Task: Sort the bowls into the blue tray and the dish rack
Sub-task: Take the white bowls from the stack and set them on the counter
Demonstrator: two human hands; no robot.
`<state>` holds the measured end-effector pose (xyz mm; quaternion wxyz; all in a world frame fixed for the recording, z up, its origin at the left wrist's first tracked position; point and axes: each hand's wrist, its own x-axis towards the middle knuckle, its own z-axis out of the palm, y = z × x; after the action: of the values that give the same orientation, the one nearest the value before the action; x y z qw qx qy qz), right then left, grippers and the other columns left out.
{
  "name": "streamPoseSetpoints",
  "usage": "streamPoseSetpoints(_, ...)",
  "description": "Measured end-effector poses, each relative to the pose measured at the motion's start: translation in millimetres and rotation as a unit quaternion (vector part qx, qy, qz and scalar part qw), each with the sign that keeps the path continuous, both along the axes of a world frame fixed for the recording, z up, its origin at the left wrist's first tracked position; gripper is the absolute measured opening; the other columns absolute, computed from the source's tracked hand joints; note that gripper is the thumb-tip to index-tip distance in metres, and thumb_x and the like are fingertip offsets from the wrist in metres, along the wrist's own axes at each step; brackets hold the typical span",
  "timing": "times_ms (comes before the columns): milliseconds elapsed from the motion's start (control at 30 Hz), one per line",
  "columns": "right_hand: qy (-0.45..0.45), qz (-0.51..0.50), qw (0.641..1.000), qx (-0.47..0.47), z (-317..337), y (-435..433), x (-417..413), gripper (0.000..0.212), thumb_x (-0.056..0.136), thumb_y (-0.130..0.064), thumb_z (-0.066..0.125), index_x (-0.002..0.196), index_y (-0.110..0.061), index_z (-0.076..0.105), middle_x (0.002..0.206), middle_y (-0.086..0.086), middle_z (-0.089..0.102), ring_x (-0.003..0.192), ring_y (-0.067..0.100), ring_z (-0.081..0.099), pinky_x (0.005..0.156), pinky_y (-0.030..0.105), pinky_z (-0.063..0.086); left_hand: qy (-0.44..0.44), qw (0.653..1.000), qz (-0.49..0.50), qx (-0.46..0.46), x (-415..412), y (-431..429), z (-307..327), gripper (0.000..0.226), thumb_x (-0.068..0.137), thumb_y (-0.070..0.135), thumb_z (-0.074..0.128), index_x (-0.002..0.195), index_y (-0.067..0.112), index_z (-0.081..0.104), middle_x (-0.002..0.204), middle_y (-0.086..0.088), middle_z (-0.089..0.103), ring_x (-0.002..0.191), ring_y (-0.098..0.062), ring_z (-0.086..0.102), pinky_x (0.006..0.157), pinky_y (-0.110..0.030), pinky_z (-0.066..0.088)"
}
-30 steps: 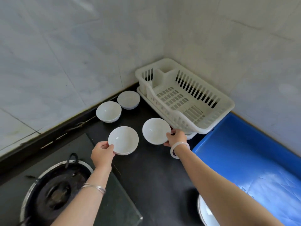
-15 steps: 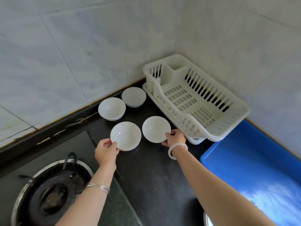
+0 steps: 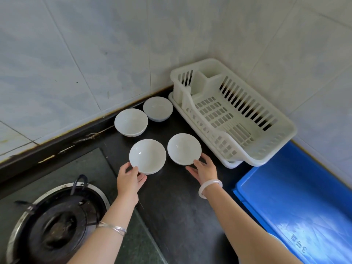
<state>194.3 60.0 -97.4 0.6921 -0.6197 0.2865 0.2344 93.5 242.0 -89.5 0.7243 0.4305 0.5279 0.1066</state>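
Your left hand (image 3: 129, 180) pinches the near rim of the left white ceramic bowl (image 3: 147, 156), thumb on top and fingers beneath, a grip that looks ready for lifting. Your right hand (image 3: 204, 171) lies spread against the near rim of the right white ceramic bowl (image 3: 184, 149); whether it grips or merely touches, I cannot tell. Both bowls are mid-way across the dark stone bench (image 3: 171, 206). A third white bowl (image 3: 131, 121) and a fourth white bowl (image 3: 158, 108) wait along the back edge. The white slatted plastic dish rack (image 3: 266, 149) in the back right corner shows no bowl yet — nor does the blue plastic tray (image 3: 295, 197) along the right edge, where visible.
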Motion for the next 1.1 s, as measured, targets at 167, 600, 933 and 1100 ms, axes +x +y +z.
streamPoseSetpoints(167,-0.007,-0.029,0.999,0.017,2,11,2,0.048,0.085,-0.001,0.061,0.127,-0.021,0.052,0.118,0.008,0.059,0.106,0.029,0.061,0.084,0.04,0.057,-0.016,0.999,0.028,-0.036,6,-4,3,0.035,0.092,0.006,0.053,0.125,0.018,0.051,0.112,-0.003,0.053,0.099,-0.028,0.064,0.08,-0.035,0.055)
streamPoseSetpoints(600,-0.033,-0.043,0.998,0.029,7,45,42,0.045,0.085,0.003,0.058,0.127,-0.014,0.054,0.115,0.009,0.059,0.099,0.029,0.065,0.061,0.023,0.057,-0.038,0.993,0.085,-0.078,31,-8,5,0.033,0.092,0.007,0.054,0.123,0.02,0.052,0.113,-0.003,0.055,0.103,-0.028,0.064,0.078,-0.033,0.055)
streamPoseSetpoints(933,-0.031,-0.04,0.998,0.036,5,56,58,0.042,0.085,0.003,0.057,0.124,-0.014,0.054,0.105,0.005,0.056,0.096,0.029,0.065,0.061,0.025,0.056,-0.04,0.993,0.086,-0.076,33,-9,2,0.033,0.092,0.007,0.054,0.123,0.02,0.052,0.115,-0.004,0.058,0.101,-0.027,0.065,0.08,-0.034,0.056)
streamPoseSetpoints(1100,-0.023,-0.032,0.998,0.042,5,53,59,0.041,0.087,0.0,0.057,0.125,-0.016,0.052,0.109,0.006,0.056,0.094,0.027,0.065,0.058,0.024,0.056,-0.035,0.993,0.09,-0.066,32,-10,2,0.031,0.092,0.009,0.055,0.12,0.019,0.053,0.115,-0.005,0.06,0.1,-0.026,0.065,0.078,-0.032,0.056)
